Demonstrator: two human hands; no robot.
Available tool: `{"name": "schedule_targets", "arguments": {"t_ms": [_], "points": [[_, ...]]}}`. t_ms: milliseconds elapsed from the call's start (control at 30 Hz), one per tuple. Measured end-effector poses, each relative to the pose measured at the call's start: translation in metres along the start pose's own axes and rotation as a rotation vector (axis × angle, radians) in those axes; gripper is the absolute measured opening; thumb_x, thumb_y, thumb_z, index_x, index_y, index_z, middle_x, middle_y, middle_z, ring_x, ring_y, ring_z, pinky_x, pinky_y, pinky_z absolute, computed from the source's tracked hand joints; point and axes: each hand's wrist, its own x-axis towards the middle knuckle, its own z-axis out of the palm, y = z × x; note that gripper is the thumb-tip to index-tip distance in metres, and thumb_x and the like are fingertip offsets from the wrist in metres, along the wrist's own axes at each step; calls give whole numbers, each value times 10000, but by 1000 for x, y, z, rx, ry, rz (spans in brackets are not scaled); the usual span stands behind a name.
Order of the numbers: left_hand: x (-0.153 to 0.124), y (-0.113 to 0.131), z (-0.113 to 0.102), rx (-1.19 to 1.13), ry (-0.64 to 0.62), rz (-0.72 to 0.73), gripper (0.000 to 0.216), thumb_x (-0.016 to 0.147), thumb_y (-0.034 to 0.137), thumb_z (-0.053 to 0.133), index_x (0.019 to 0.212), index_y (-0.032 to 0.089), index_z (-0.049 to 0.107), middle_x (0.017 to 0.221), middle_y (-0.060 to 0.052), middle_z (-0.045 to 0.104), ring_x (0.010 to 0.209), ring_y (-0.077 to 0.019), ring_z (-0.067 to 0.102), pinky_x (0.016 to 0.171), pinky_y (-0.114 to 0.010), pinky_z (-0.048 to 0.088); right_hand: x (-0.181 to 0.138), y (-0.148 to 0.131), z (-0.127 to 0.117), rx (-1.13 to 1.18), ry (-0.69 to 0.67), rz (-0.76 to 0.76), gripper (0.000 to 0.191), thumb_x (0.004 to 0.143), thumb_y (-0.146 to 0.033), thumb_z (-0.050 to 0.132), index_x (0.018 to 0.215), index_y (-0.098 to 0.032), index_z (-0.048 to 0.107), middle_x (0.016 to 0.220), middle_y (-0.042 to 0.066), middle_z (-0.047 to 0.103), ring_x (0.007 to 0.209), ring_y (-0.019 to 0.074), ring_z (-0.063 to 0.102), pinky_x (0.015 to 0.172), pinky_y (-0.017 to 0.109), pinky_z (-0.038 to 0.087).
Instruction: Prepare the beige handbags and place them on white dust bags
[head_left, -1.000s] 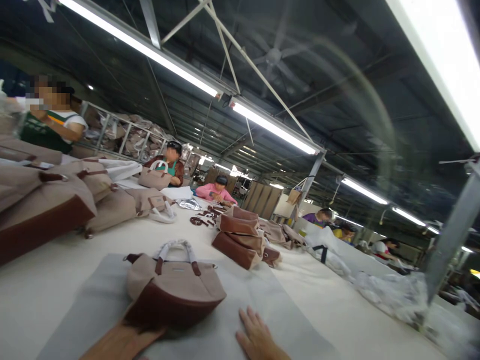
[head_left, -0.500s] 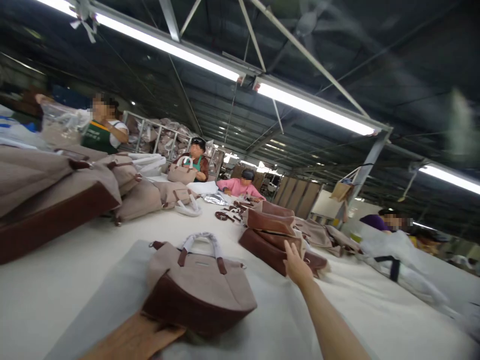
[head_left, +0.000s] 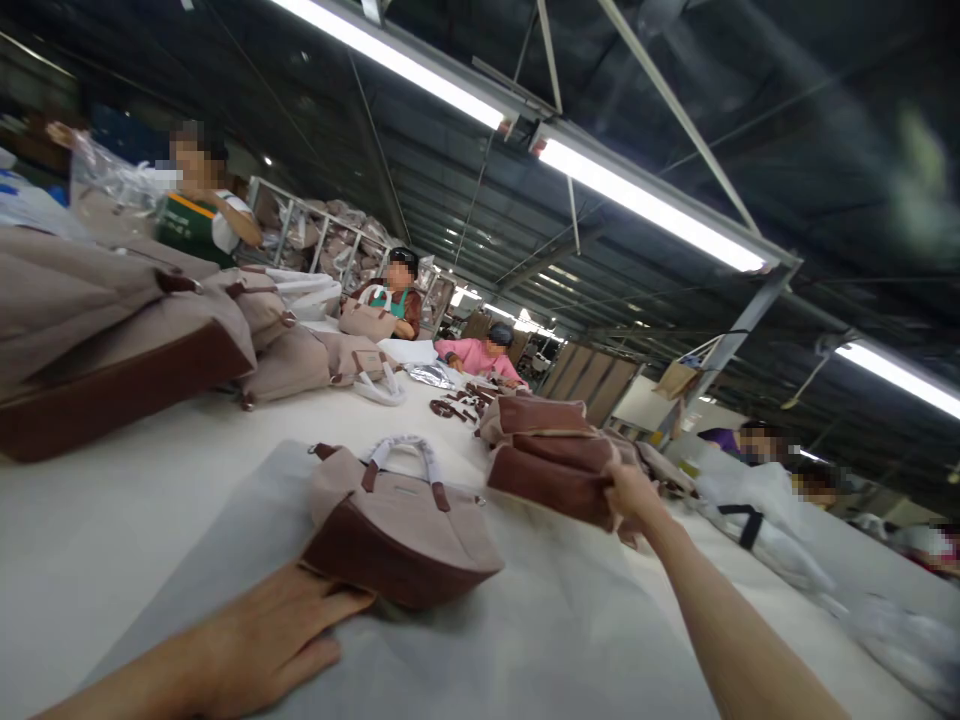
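The left hand (head_left: 259,640) lies flat, fingers spread, on a grey sheet (head_left: 525,640), touching the brown base of a beige handbag (head_left: 401,520) that rests on that sheet, near centre. The right hand (head_left: 634,492) reaches farther right and pinches the near end of a stack of bags (head_left: 551,450). One bag is laid out on the sheet; the stack is only gripped, not lifted. More bags (head_left: 112,330) pile up at the far left.

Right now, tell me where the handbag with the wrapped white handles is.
In the head view, the handbag lies centre-left on the grey sheet, its brown base against the left hand, left of the stacked bags.
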Motion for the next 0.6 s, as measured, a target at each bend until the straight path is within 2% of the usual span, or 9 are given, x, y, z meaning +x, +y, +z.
{"name": "schedule_targets", "arguments": {"t_ms": [67, 100, 167, 200, 267, 367, 433, 533, 600], "points": [[0, 0, -1, -3, -1, 4, 467, 983, 417, 513, 1447, 371, 516, 1470, -12, 555, 1346, -308, 523, 1167, -499, 382, -38, 4, 14, -16, -159, -80, 284, 845, 17, 461, 949, -125, 684, 1002, 100, 715, 1032, 211, 659, 891, 303, 467], [-1, 0, -2, -3, -11, 6, 477, 982, 408, 508, 1457, 366, 506, 1486, -19, 538, 1362, -317, 505, 1167, -516, 379, -60, 4, 24, -26, -206, -76, 338, 853, 20, 423, 1020, -104, 689, 1013, 136, 722, 1012, 237, 679, 853, 325, 487], [-2, 4, -7, -3, -43, 4, 503, 971, 371, 513, 1473, 349, 488, 1512, -31, 508, 1392, -330, 465, 1174, -548, 358, -102, 0, 41, -22, -241, -80, 490, 864, 2, 400, 1307, -102, 580, 1271, 189, 650, 1129, 274, 657, 884, 369, 507], [-3, 6, -10, -1, -57, 5, 515, 963, 354, 518, 1476, 331, 486, 1523, -41, 495, 1406, -333, 446, 1182, -558, 342, -121, -6, 46, -12, -244, -100, 495, 895, -50, 394, 1361, -128, 542, 1403, 192, 564, 1185, 288, 632, 900, 391, 515], [-4, 13, -17, 19, -80, 14, 530, 946, 330, 532, 1473, 279, 497, 1528, -74, 485, 1419, -333, 428, 1201, -551, 311, -151, -29, 46, 88, -196, -174, 457, 952, -191, 375, 1385, -187, 519, 1468, 154, 502, 1205, 285, 622, 922, 415, 530], [-2, 23, -24, 94, -138, 19, 552, 937, 322, 548, 1475, 209, 492, 1528, -127, 475, 1427, -334, 416, 1215, -534, 290, -183, -86, 14, 405, -56, -328, 440, 972, -391, 339, 1307, -214, 563, 1277, 109, 620, 1073, 240, 674, 918, 408, 557], [-2, 29, -25, 153, -178, -5, 574, 946, 339, 537, 1491, 177, 464, 1525, -158, 470, 1431, -346, 406, 1207, -558, 292, -201, -130, -20, 534, -21, -441, 465, 955, -418, 374, 1321, -201, 559, 1288, 106, 620, 1156, 242, 642, 1008, 419, 528], [-16, 40, -30, 242, -189, -101, 605, 933, 371, 551, 1471, 105, 479, 1506, -245, 457, 1425, -402, 397, 1170, -638, 297, -222, -190, -62, 451, -101, -537, 542, 917, -295, 471, 1445, -175, 462, 1454, 124, 521, 1335, 275, 523, 1122, 461, 446], [-39, 50, -41, 253, -211, -147, 606, 920, 384, 569, 1442, 80, 511, 1503, -282, 437, 1420, -426, 393, 1157, -659, 293, -231, -220, -72, 324, -127, -533, 611, 891, -224, 531, 1488, -179, 407, 1482, 124, 497, 1328, 290, 524, 1093, 460, 469]]}}
